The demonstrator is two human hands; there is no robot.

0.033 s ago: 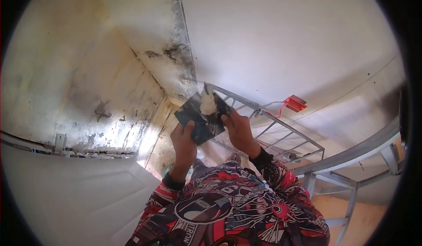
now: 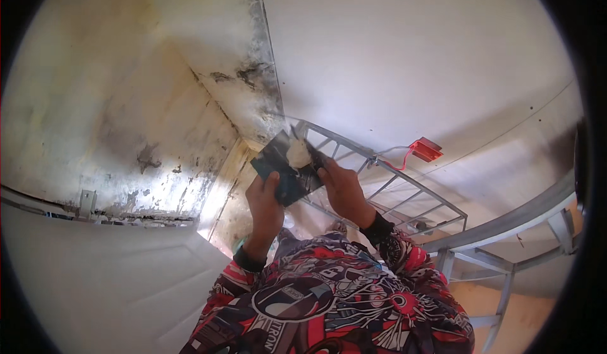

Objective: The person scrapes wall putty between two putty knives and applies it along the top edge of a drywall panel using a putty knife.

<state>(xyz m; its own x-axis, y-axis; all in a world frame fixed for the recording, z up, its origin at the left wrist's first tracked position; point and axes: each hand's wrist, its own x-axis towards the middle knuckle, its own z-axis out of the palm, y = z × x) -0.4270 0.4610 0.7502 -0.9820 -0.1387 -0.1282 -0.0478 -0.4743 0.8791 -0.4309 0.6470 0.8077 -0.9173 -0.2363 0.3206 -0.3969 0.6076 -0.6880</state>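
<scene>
In front of my body I hold a thin dark rectangular sheet (image 2: 286,180) by its edges, tilted. It has a glossy look, and a pale, cream-coloured patch (image 2: 298,154) shows near its far edge. I cannot tell whether that patch is printed on it or lies on top. My left hand (image 2: 264,201) grips the near left edge, thumb on the upper face. On the opposite side, my right hand (image 2: 344,189) pinches the right edge, also with the thumb on top. The fingers beneath are mostly hidden.
Beyond my right hand stands a grey metal rack (image 2: 414,193) with bars. A red object (image 2: 426,150) with a red cord is by it, near the white wall (image 2: 417,50). A white panelled surface (image 2: 120,278) lies at left, a curved metal frame (image 2: 506,218) at right. The left wall (image 2: 114,126) is stained.
The sheet has tilted very slightly, and my right hand has shifted a little with it. Both hands keep their hold.
</scene>
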